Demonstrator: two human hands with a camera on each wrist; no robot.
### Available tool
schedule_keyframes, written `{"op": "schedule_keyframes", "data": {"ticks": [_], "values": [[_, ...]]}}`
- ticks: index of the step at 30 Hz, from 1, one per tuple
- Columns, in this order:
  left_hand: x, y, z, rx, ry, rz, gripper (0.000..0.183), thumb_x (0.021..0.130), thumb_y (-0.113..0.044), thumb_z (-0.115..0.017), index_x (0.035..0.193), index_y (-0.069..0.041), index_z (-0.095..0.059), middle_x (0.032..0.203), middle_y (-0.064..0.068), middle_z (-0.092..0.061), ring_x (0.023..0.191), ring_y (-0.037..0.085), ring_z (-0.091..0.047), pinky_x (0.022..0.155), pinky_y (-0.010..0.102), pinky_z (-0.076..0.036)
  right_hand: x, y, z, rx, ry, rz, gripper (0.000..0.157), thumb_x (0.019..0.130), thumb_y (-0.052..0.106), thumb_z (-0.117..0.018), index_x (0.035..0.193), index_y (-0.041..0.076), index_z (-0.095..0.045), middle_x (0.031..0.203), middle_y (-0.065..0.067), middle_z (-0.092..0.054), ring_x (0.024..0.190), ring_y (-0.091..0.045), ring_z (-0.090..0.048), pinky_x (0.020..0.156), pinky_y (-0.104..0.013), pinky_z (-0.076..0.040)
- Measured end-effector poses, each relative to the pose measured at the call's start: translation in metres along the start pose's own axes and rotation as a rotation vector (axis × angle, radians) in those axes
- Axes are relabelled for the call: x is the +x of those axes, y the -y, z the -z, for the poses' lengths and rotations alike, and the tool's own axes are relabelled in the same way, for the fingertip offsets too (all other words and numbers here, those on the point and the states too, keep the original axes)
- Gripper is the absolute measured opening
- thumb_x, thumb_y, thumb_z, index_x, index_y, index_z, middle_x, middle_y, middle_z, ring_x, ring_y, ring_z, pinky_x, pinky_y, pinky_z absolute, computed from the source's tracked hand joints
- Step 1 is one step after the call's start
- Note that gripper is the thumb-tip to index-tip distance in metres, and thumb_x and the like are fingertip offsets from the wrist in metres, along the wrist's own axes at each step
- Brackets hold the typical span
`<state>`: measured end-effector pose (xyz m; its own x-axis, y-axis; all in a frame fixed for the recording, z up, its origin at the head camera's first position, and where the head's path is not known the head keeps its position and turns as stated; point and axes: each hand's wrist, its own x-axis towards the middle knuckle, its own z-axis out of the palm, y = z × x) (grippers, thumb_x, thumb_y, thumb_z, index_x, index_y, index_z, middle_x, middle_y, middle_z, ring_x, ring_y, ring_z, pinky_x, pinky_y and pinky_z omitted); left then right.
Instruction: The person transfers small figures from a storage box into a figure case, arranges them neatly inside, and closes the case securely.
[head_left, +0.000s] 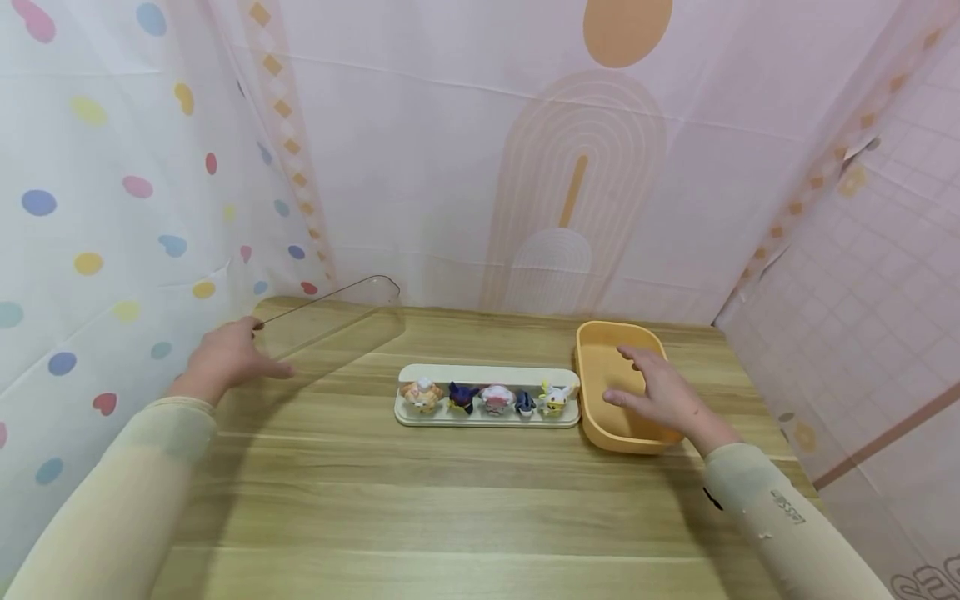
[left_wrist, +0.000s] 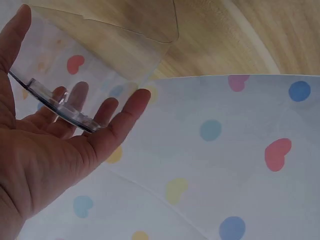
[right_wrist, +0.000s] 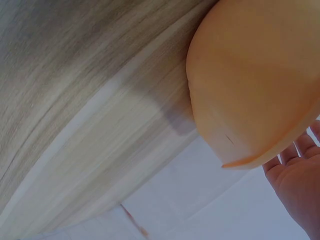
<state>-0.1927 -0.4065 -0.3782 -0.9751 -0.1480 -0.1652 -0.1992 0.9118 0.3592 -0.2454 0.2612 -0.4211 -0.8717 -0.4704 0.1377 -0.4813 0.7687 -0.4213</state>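
Observation:
In the head view my left hand [head_left: 228,360] is at the left end of a clear plastic cover [head_left: 330,329] with a thin dark rim. My left wrist view shows the cover's end [left_wrist: 75,107] between thumb and fingers, several fingers seen through it. Over the yellow-orange plastic bin [head_left: 630,442], my right hand [head_left: 663,396] has its fingers spread and holds nothing. Just left of the bin lies a long cream tray [head_left: 487,373]. A row of small figurines [head_left: 497,398] stands in it, orange-white, dark purple, pink-white, dark blue and yellow-white.
Everything rests on a wood-grain table [head_left: 465,508]. A dotted curtain [head_left: 112,233] rises close beside the left hand. A pale pink printed curtain [head_left: 420,167] closes off the back, and another patterned curtain [head_left: 862,275] hangs along the right.

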Motion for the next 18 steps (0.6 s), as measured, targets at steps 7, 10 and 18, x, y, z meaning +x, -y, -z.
{"op": "schedule_keyframes", "data": {"ticks": [7,10,18], "values": [[-0.001,0.001,-0.001,-0.021,-0.020,-0.051,0.122,0.076,-0.058,-0.092,0.155,0.014,-0.033,0.149,0.044,-0.046,0.132,0.065,-0.047,0.109,0.075,-0.042,0.000,-0.001,0.000,-0.005,-0.014,0.002,0.087,0.097,0.044,-0.079,0.159,-0.003,-0.041,0.157,-0.029,-0.052,0.131,-0.050,-0.061,0.106,-0.066,-0.052],[-0.001,0.001,-0.003,-0.028,-0.025,-0.067,0.121,0.076,-0.057,-0.092,0.154,0.015,-0.035,0.149,0.045,-0.046,0.133,0.065,-0.047,0.110,0.075,-0.041,0.000,0.000,-0.001,-0.005,-0.014,0.003,0.087,0.097,0.044,-0.079,0.159,-0.003,-0.041,0.157,-0.029,-0.052,0.131,-0.050,-0.061,0.106,-0.066,-0.052],[0.001,-0.013,-0.004,-0.054,-0.082,-0.169,0.119,0.075,-0.063,-0.092,0.154,0.010,-0.040,0.149,0.040,-0.051,0.136,0.061,-0.048,0.112,0.073,-0.040,0.005,0.006,0.006,0.054,-0.037,0.002,0.084,0.098,0.037,-0.079,0.160,-0.005,-0.039,0.157,-0.030,-0.051,0.132,-0.050,-0.059,0.106,-0.067,-0.051]]}}
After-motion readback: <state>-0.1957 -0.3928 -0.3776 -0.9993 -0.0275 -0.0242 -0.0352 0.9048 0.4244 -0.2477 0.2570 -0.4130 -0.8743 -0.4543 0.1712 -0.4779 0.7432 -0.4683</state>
